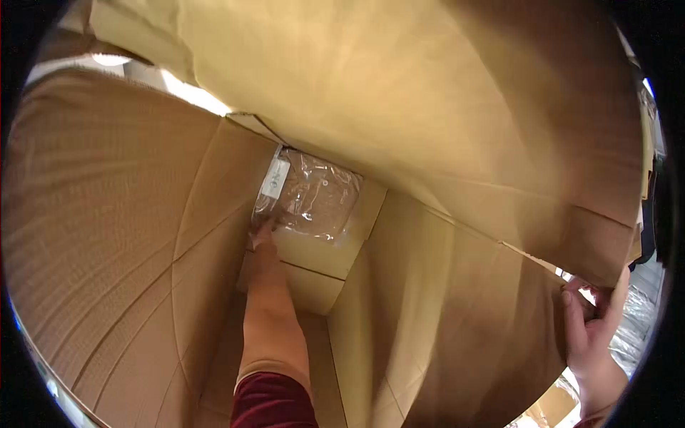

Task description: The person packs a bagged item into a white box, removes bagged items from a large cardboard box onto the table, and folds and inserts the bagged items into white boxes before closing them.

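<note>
In tall brown cardbd box (107, 207), reach is apparently being made by L hand (264, 235) (grip can't be told) to flat clear-plastic pkg (321, 196), 11 o'clock, firm pinch prob. needed, box edge held by R hand (591, 342), 4 o'clock.

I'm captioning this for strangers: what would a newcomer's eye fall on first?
Probably the shiny clear plastic bag deep inside the large cardboard box, with the left hand at its lower-left corner. Next, the maroon sleeve at bottom centre, then the right hand at the box's edge, far right.
</note>
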